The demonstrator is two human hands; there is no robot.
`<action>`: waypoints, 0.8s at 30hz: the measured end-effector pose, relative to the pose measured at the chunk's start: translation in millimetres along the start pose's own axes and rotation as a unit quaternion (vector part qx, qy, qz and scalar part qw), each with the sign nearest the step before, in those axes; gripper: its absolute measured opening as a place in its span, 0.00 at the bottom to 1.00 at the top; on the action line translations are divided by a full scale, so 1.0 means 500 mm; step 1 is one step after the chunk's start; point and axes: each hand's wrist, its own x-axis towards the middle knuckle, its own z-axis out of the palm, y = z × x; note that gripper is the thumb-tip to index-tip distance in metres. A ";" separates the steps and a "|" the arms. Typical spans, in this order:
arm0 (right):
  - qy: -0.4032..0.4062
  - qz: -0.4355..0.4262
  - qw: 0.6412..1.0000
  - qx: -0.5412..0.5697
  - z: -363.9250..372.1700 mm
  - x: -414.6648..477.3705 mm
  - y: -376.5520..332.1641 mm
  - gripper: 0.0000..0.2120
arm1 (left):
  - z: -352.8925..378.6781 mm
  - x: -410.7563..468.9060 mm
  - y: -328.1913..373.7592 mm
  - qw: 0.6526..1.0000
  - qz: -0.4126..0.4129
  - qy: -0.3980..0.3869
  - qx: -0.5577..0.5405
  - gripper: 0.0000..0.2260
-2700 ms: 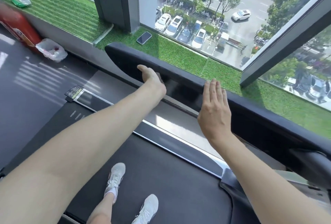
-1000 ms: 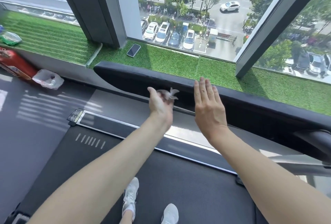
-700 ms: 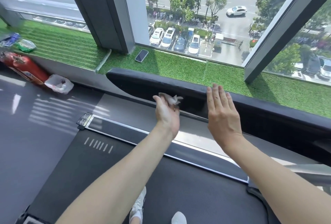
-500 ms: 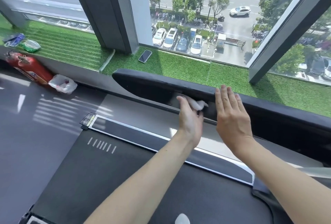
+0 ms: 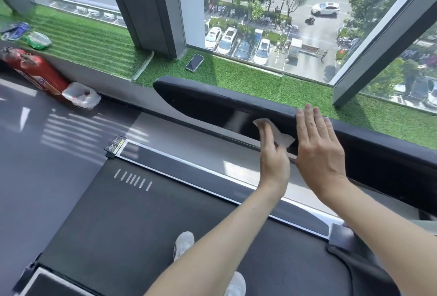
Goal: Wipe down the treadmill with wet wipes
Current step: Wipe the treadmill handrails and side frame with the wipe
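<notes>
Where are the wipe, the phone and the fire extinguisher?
wipe [image 5: 285, 139], head view, free white corner
phone [image 5: 194, 62], head view, middle of screen
fire extinguisher [image 5: 41, 71], head view, red body

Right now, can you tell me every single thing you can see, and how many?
treadmill: one, black, belt underfoot, front bar by the window
wet wipe: one, white, against the treadmill's front bar
grass ledge: one, green, along the window
phone: one, dark, on the grass ledge
packets: two, green and blue, far left on the ledge
fire extinguisher: one, red, floor at left
plastic bag: one, white, beside the extinguisher
cars: several, mostly white, outside below
shoes: two, white, on the belt
left hand: presses the wipe
right hand: flat, fingertips at the bar's top edge
</notes>
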 end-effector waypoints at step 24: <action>-0.047 0.145 0.988 0.030 -0.037 -0.142 0.087 0.45 | -0.062 0.149 0.063 0.920 -0.316 0.150 -0.175 0.15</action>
